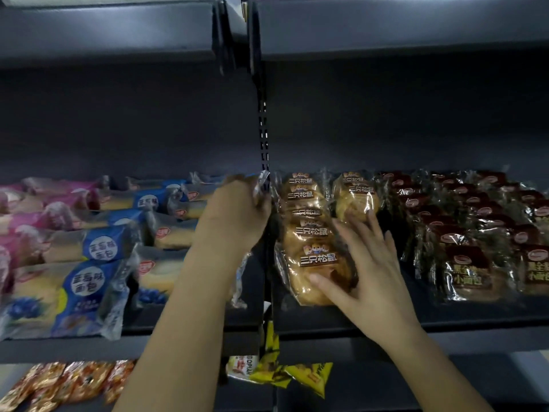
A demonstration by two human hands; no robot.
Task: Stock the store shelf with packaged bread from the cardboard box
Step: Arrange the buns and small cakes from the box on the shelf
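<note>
Two hands are at work on the shelf (475,315). My left hand (237,211) is curled round a packet (260,185); only its crinkled wrapper end shows, hard against the upright (263,129). My right hand (367,263), fingers spread flat, presses on the front golden pack (312,263) of a row running toward 12 o'clock.

Step in hand, as I judge it: seating the packet while squaring the golden row. The next move calls for setting the packet down in line, freeing both hands, then returning to the box, which is not in view.

Labels:
- The golden packs read 三只松鼠.
- At 9 o'clock, the blue packs (89,281) read 蓝莓味面包.
- At 3 o'clock, the red packs (466,272) read 小面包 on the lower line; the upper line is too blurred to read.
</note>
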